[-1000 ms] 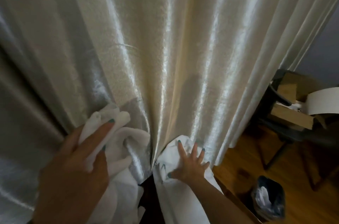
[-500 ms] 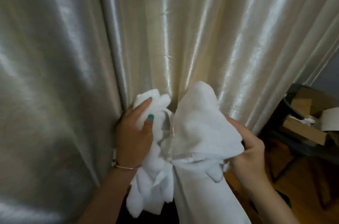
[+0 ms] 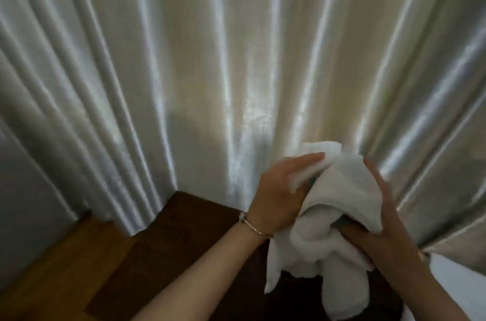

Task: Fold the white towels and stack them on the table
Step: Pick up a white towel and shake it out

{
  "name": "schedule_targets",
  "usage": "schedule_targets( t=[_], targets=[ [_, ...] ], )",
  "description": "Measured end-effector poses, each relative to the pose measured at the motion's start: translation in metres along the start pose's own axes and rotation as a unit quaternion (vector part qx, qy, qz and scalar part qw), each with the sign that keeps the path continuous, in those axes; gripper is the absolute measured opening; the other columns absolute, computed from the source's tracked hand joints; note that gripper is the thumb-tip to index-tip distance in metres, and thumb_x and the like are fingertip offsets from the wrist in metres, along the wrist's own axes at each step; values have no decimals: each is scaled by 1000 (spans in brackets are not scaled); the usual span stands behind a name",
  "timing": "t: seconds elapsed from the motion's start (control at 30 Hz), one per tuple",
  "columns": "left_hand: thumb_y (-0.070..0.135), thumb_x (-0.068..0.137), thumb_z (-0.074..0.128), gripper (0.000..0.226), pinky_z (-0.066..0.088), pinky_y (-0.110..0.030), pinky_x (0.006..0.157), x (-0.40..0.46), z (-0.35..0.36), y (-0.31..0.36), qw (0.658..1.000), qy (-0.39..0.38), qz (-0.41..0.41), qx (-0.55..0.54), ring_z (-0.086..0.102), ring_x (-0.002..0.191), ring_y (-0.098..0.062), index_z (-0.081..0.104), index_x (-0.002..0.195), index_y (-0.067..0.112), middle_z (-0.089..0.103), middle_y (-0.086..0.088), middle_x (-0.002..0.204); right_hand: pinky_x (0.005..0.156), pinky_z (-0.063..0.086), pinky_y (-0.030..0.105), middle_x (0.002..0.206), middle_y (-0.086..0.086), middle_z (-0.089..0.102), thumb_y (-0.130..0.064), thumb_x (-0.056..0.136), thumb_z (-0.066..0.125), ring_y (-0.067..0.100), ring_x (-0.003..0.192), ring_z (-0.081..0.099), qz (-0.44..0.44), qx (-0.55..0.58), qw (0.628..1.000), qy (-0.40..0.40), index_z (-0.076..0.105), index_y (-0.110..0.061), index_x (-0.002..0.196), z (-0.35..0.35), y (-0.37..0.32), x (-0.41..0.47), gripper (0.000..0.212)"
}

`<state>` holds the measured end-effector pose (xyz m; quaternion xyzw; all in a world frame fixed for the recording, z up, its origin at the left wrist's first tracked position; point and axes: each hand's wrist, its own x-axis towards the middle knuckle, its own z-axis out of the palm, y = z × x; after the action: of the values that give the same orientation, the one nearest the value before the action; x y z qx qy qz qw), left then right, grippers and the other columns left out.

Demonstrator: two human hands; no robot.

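Left hand (image 3: 282, 189) at 4 o'clock, fingers curled round the bunched white towel (image 3: 334, 213), thumb on top. Right hand (image 3: 384, 218) just beside, index spread over towel, other fingers gripping underneath. Towel hangs w/ curtain (image 3: 210, 71) behind, above dark table (image 3: 184, 228).

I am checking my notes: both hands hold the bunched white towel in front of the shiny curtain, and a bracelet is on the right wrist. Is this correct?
Not quite. In the head view the bracelet is on the left wrist. The rest holds: left hand and right hand hold the bunched white towel before the shiny curtain.
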<state>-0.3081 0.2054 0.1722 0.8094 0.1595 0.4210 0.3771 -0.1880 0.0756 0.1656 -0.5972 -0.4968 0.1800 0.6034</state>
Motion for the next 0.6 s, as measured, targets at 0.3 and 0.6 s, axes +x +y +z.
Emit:
schedule_targets(
  t=[0.3,0.6],
  targets=[
    [53,90,51,49,45,-28,103,-39,-160,-93,988,153,22,28,55,119,-6,56,130,24,56,6,130,101,43,18,140,-9,45,-58,76,68,-4,127,47,-81,-9,996,-48,33,-48,142,200,-10,49,75],
    [34,97,44,27,27,-42,118,8,-263,-251,977,91,-192,-33,32,140,-18,53,115,52,37,3,149,103,43,45,152,12,30,-67,72,65,28,131,41,-111,-197,974,29,34,-26,143,360,93,137,87]
  ],
)
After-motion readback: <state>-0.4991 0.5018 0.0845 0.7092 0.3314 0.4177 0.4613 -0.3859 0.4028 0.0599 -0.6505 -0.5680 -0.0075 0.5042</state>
